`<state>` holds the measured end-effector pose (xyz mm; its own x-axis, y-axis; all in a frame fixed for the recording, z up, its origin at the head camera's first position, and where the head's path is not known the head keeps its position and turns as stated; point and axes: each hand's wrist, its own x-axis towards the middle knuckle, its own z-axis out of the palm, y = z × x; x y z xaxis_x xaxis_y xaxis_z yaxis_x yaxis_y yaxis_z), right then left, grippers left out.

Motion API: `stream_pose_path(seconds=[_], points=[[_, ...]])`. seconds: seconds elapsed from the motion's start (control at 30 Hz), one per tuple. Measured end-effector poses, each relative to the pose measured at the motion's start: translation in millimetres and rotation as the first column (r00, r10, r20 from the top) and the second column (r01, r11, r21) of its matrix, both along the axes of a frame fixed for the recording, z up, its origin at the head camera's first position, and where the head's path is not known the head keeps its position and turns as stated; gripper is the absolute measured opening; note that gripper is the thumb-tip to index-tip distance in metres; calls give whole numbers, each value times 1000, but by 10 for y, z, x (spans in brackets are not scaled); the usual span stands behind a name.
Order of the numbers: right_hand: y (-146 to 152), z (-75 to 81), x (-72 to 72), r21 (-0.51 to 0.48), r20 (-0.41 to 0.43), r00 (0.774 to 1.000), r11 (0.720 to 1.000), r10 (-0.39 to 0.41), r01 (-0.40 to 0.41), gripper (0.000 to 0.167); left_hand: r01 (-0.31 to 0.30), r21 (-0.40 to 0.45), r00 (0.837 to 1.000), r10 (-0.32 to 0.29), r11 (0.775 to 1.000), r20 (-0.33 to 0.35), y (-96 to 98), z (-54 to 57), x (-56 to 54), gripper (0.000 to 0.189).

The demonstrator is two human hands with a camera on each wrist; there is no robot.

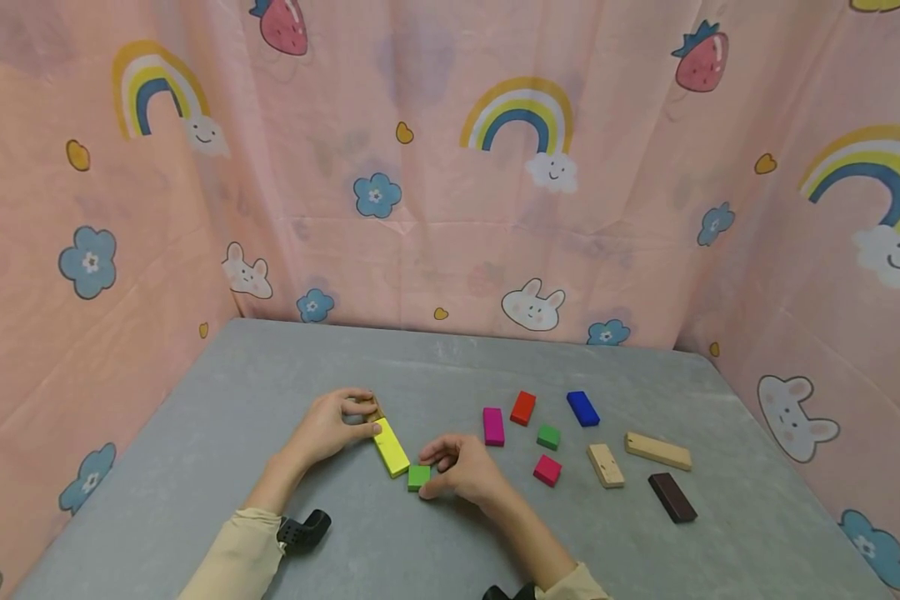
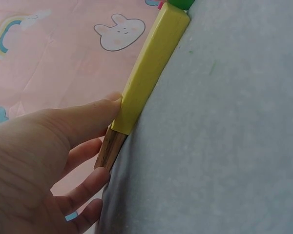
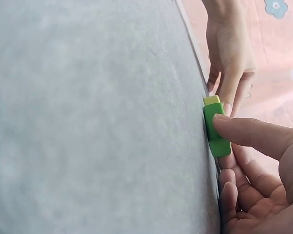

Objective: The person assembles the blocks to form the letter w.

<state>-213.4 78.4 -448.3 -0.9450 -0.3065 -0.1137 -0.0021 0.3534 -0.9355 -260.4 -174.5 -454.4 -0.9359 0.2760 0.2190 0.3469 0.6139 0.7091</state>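
A long yellow block [image 1: 392, 447] lies on the grey table, end to end with a brown wooden block [image 2: 110, 148]. My left hand [image 1: 335, 425] is at the joint between these two, its thumb against the yellow block's side and its fingers around the brown block. Much of the brown block is hidden by these fingers in the head view. Off the yellow block's near end sits a small green block [image 1: 418, 477]. My right hand [image 1: 465, 471] pinches that green block, thumb [image 3: 224, 127] on one face and fingers on the opposite side.
Right of my hands lie a magenta block [image 1: 493, 427], a red block [image 1: 522, 408], another green block [image 1: 548, 437], a pinkish-red block [image 1: 547, 470], a blue block [image 1: 583, 408], two pale wooden blocks [image 1: 657, 451] and a dark brown block [image 1: 672, 497]. A patterned pink curtain [image 1: 435, 258] surrounds the table.
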Motion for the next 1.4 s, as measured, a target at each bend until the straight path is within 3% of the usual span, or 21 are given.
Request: stream_pose_path(seconds=[0.63, 1.03, 1.2, 1.4], points=[[-13, -30, 35, -28, 2, 1000, 1000, 14, -14, 41, 2, 2, 1000, -2, 1000, 3, -18, -37, 24, 39], [62, 30, 15, -136, -16, 1000, 991, -21, 19, 28, 2, -1, 1000, -2, 1000, -18, -28, -14, -20, 40], [278, 144, -64, -202, -106, 992, 978, -70, 48, 30, 0, -11, 1000, 0, 1000, -10, -25, 5, -18, 40], [690, 219, -279, -119, -188, 972, 985, -145, 124, 33, -6, -21, 1000, 5, 1000, -4, 0, 5, -8, 40]])
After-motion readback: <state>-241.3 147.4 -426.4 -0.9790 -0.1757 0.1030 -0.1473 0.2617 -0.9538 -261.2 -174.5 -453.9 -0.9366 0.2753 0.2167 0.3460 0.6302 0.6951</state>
